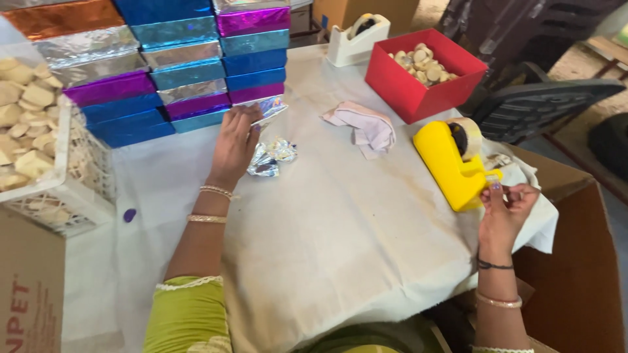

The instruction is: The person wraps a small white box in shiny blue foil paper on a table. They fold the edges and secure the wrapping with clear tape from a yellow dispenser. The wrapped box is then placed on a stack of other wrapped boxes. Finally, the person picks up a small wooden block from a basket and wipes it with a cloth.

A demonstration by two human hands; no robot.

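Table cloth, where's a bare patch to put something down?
The white cloth is bare between the left hand and the right hand, below the crumpled foil. The far edge is crowded: stacked foil boxes, pink rag, red box, yellow tape dispenser.

A yellow tape dispenser (450, 165) stands upright on the white-clothed desk (327, 235), its tape roll on top, cutter end toward the near right edge. A small shiny foil-wrapped piece (267, 110) lies tilted beside crumpled silver foil (271, 158).
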